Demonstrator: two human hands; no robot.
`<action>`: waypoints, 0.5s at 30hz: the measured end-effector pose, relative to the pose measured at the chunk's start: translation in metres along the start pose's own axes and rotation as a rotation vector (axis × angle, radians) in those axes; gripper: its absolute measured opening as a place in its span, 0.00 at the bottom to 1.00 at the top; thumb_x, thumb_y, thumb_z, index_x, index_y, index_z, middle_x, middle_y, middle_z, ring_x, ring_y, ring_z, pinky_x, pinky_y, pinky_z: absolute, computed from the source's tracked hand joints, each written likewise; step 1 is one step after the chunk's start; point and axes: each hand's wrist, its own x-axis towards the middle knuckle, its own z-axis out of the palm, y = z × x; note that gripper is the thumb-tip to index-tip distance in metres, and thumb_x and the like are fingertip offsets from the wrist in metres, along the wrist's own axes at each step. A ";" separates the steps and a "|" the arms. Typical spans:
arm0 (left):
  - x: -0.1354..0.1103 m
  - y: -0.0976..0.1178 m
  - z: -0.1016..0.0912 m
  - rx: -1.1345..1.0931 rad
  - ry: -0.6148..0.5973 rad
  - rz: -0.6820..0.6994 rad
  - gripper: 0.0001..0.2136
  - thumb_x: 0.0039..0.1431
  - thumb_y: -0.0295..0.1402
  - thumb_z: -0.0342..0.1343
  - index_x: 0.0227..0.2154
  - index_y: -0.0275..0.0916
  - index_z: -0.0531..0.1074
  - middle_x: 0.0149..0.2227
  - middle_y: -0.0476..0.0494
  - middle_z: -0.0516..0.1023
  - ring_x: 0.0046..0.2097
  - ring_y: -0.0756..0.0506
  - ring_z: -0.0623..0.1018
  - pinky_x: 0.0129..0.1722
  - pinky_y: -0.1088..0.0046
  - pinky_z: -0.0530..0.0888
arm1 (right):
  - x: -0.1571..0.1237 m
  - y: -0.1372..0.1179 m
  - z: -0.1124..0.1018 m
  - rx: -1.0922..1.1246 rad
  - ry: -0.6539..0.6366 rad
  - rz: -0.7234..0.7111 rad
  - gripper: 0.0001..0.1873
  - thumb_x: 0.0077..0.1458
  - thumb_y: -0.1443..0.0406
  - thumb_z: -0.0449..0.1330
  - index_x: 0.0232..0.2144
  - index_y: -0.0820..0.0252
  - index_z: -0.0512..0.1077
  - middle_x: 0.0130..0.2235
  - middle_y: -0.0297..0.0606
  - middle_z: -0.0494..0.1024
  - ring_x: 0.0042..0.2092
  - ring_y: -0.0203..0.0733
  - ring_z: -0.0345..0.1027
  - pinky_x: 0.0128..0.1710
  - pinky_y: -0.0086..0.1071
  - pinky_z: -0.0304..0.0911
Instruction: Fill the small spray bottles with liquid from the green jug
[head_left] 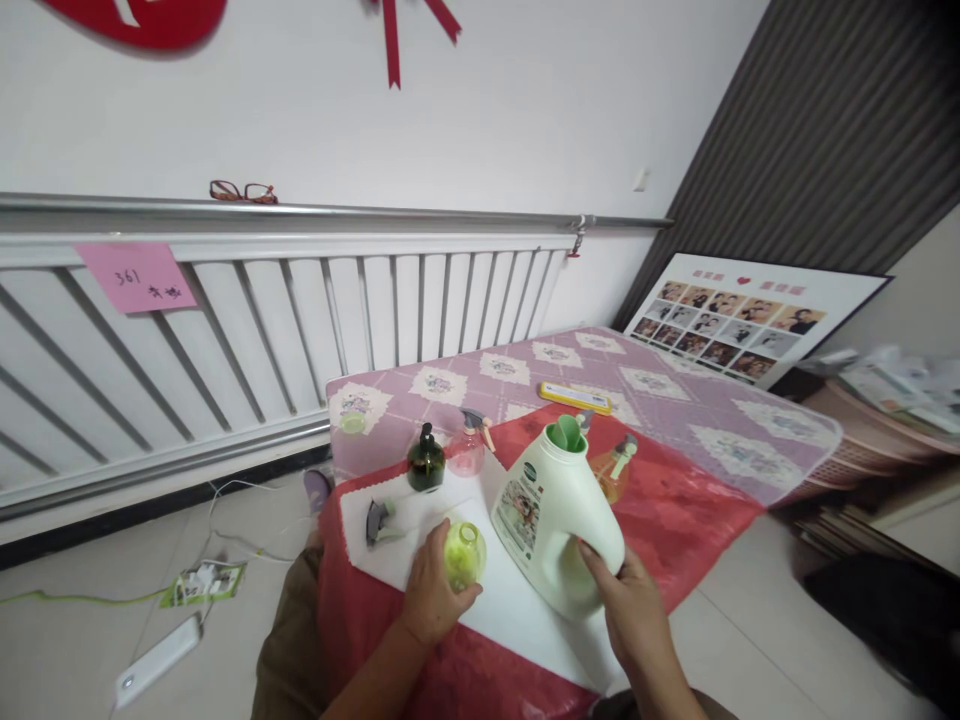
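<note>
My left hand (431, 598) is wrapped round a small pale-green bottle (464, 553) with its neck open, held over a white mat (517, 600). My right hand (634, 610) grips the base of a large white detergent jug (551, 515), tilted with its green-rimmed mouth pointing up and away. A grey spray-trigger head (381, 522) lies loose on the mat to the left of the small bottle.
Behind stand a dark green pump bottle (425, 462), a pink spray bottle (468, 447) and an orange spray bottle (611, 472) on a red cloth (675, 520). A yellow flat object (574, 398) lies on the patterned tablecloth. A white radiator (262, 330) runs along the wall.
</note>
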 end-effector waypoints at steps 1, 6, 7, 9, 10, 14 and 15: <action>0.000 0.000 0.000 -0.002 -0.001 0.000 0.42 0.40 0.33 0.61 0.60 0.33 0.51 0.61 0.34 0.61 0.62 0.35 0.62 0.61 0.57 0.60 | 0.001 -0.002 -0.003 -0.002 -0.006 -0.003 0.28 0.41 0.49 0.65 0.41 0.62 0.73 0.37 0.39 0.81 0.37 0.47 0.73 0.36 0.35 0.68; 0.000 0.000 0.000 0.002 0.003 0.006 0.42 0.41 0.33 0.61 0.60 0.34 0.51 0.61 0.34 0.62 0.62 0.36 0.62 0.62 0.57 0.60 | 0.006 -0.027 -0.024 0.010 -0.056 -0.011 0.26 0.41 0.51 0.66 0.41 0.60 0.73 0.37 0.39 0.82 0.36 0.47 0.74 0.34 0.35 0.69; -0.001 0.000 0.000 0.004 0.004 0.008 0.42 0.41 0.34 0.61 0.60 0.34 0.51 0.61 0.34 0.62 0.62 0.36 0.63 0.61 0.57 0.60 | 0.006 -0.035 -0.029 0.008 -0.067 -0.012 0.26 0.41 0.51 0.66 0.40 0.60 0.73 0.37 0.39 0.82 0.36 0.47 0.75 0.33 0.35 0.69; -0.001 0.000 -0.001 0.005 0.006 0.013 0.42 0.41 0.34 0.61 0.60 0.34 0.52 0.61 0.34 0.62 0.61 0.36 0.63 0.61 0.58 0.60 | 0.008 -0.051 -0.039 -0.032 -0.061 -0.022 0.23 0.41 0.52 0.66 0.37 0.60 0.73 0.34 0.38 0.81 0.33 0.45 0.74 0.32 0.33 0.69; 0.000 0.000 -0.001 0.003 0.006 0.015 0.42 0.41 0.34 0.61 0.60 0.34 0.52 0.61 0.34 0.62 0.61 0.36 0.63 0.61 0.58 0.60 | 0.009 -0.059 -0.044 -0.063 -0.043 -0.034 0.22 0.40 0.52 0.66 0.35 0.60 0.74 0.31 0.36 0.80 0.31 0.44 0.73 0.30 0.32 0.68; 0.000 0.001 -0.003 -0.001 -0.002 0.016 0.42 0.41 0.34 0.61 0.61 0.35 0.52 0.61 0.34 0.62 0.62 0.35 0.63 0.61 0.58 0.61 | 0.013 -0.086 -0.062 -0.227 -0.071 -0.125 0.17 0.39 0.52 0.65 0.27 0.58 0.73 0.20 0.30 0.73 0.22 0.39 0.67 0.21 0.29 0.63; 0.000 0.001 -0.003 -0.001 -0.007 0.015 0.42 0.41 0.34 0.62 0.61 0.35 0.51 0.61 0.34 0.62 0.62 0.35 0.63 0.61 0.57 0.61 | 0.014 -0.092 -0.066 -0.290 -0.097 -0.152 0.17 0.39 0.52 0.65 0.27 0.58 0.73 0.19 0.30 0.73 0.22 0.39 0.67 0.21 0.29 0.63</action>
